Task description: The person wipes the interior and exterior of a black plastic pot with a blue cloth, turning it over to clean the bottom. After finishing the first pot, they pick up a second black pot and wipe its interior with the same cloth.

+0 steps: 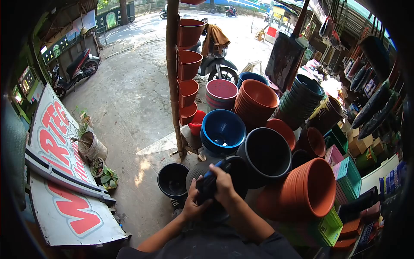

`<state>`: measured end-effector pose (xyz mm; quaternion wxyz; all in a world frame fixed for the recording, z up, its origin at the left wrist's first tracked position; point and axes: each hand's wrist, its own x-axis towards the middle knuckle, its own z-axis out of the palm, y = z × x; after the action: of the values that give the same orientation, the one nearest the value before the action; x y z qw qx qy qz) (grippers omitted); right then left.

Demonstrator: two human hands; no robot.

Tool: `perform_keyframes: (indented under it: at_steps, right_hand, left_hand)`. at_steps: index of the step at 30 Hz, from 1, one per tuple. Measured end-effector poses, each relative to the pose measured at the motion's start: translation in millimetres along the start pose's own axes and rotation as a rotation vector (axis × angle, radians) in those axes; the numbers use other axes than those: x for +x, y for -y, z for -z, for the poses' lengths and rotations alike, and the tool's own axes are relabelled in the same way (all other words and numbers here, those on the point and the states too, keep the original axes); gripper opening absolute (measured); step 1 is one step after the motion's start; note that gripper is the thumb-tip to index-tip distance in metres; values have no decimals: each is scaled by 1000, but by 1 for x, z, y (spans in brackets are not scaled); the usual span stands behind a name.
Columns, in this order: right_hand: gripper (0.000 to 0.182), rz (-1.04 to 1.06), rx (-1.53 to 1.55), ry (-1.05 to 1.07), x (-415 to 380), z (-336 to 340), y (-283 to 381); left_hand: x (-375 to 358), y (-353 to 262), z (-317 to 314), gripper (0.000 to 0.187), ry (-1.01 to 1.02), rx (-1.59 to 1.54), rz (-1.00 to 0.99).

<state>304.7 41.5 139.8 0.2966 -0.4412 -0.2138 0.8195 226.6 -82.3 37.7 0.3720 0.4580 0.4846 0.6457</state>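
Both hands are close together at the lower middle, around a dark, bunched object [207, 185] whose exact nature I cannot make out. My left hand [192, 203] has its fingers against the object's left side. My right hand [223, 183] is wrapped over its upper right, beside a blue part. Beneath and behind the hands are large dark pots, partly hidden by my arms. To the left of my left hand, a small black pot [173, 179] stands on the ground.
A bamboo post [173, 86] carries orange hanging pots. Right of it are a blue pot [223, 129], a large black pot [267, 156] and stacked terracotta pots [297, 190]. A lettered sign [82, 216] and potted plants [92, 146] stand left. Motorbikes are parked behind.
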Motion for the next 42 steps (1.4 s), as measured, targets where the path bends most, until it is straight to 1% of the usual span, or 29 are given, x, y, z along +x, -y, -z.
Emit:
perform_keyframes:
  at_steps: [2,3,4,5,7,8,9,10,11,13,15,16,18,19,21,23,25,26,27,29,31,32,33,35,36,37,39,41,42]
  right_hand:
    - [25,168,142,-67,22,5,23]
    - [27,236,86,-143,33,15,32]
    - [30,328,82,-184,50,30,35]
    - [44,315,84,-237,64,44,39]
    - [47,215,163,-414,73,64,44]
    - [47,211,167,-417,83,79,39]
    - [45,218,130,-480,95,99,26]
    - [43,223,93,-541,98,117,14]
    - [43,215,99,-544,91,131,4]
    - [39,267,13,-476,76,157,-14]
    - [36,427,-125,-486,66,186,-38]
    - [36,422,-122,-480,59,196,-47]
    - [46,849,-413,-554,40,203,-56]
    - [46,845,-407,-554,32,202,-56]
    - [55,994,-713,-313,-9,172,-40]
    - [64,1262,-1313,-53,-41,133,-19]
    - [74,1039,-1763,201,-57,106,-24]
    - [60,1254,-1822,131,-49,103,-40]
    - [60,1253,-1819,111,-45,108,-44]
    - [42,1345,-1788,147,-36,111,-45]
    - [33,1427,-1808,111,-36,112,-25]
    - [31,1383,-1801,153,-35,115,-17]
    - [30,1340,-1795,195,-34,119,-10]
    - [29,1352,-1797,212,-27,127,-6]
    - [29,1351,-1848,264,-23,131,-8]
    - [29,1349,-1901,318,-20,134,-7]
    - [30,1321,-1879,389,-17,131,-4]
    - [31,1223,-1853,516,-13,127,-2]
    - [31,1153,-1840,576,-13,123,3]
  left_hand:
    - [-1,1,5,40,-4,119,-47]
    - [-3,2,4,39,-24,238,-96]
    - [-2,-10,1,36,-95,186,-49]
    - [2,-11,3,36,-82,183,-47]
    - [4,-10,14,40,-174,147,-89]
    - [5,-9,21,47,-175,169,-110]
    - [9,-14,21,47,-173,173,-105]
    - [14,-23,22,37,-298,17,-68]
    - [17,-28,23,28,-422,-138,-30]
    - [27,-32,40,44,-557,-422,106]
    - [31,-25,61,43,-642,-474,156]
    - [33,-17,67,38,-716,-525,136]
    - [36,-19,71,36,-742,-555,165]
    - [37,-20,73,34,-761,-591,197]
    - [34,-11,74,33,-737,-600,224]
    - [29,-3,66,30,-698,-576,320]
    - [21,21,56,31,-632,-567,336]
    - [20,14,44,29,-631,-600,432]
    - [19,6,36,28,-631,-631,527]
    - [17,4,36,20,-594,-637,572]
    - [18,-24,26,15,-497,-488,743]
    - [10,-19,37,43,-317,-342,784]
    - [8,-22,43,43,-314,-342,773]
    - [6,-32,51,61,-110,698,684]
    - [3,-39,48,74,-178,856,542]
    - [9,-45,45,74,-181,859,526]
    - [23,-57,38,71,189,1057,-233]
    - [24,-35,28,64,548,754,-104]
    - [20,-14,31,60,666,821,69]
